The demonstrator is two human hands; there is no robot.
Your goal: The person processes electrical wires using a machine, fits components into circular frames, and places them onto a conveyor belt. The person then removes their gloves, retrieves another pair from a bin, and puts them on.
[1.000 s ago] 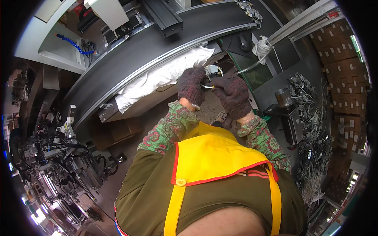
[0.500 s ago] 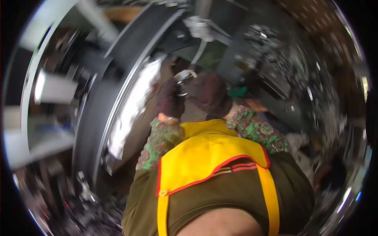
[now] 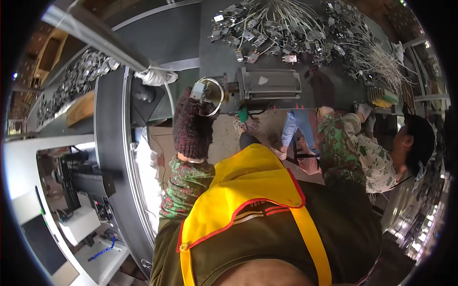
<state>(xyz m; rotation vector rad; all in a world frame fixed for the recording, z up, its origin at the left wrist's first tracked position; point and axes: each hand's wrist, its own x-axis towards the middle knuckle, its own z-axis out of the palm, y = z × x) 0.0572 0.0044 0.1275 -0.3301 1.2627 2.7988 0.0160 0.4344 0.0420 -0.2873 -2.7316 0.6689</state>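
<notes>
My left hand (image 3: 193, 124), in a dark knitted glove, grips a small metal-cased part with a looped white cable (image 3: 222, 97). It is held at the table's front edge, left of a grey block-shaped metal fixture (image 3: 272, 85). My right hand (image 3: 322, 89), gloved alike, reaches over the dark table (image 3: 219, 52) to the right of the fixture, below a heap of similar cabled metal parts (image 3: 267, 33). Its fingers seem stretched out, and nothing shows in them. The glove's dark colour hides finger detail.
A co-worker (image 3: 381, 157) sits close on my right, hands near a yellowish stack (image 3: 383, 97). To the left runs a dark conveyor belt (image 3: 112, 143) with a metal rail. A slanted metal post (image 3: 95, 35) crosses at upper left. Another person's legs (image 3: 296, 127) show beneath the table.
My hands were close together around the metal part. Now my right hand has moved away to the right, over the table, while my left keeps the part. The view has turned and sharpened.
</notes>
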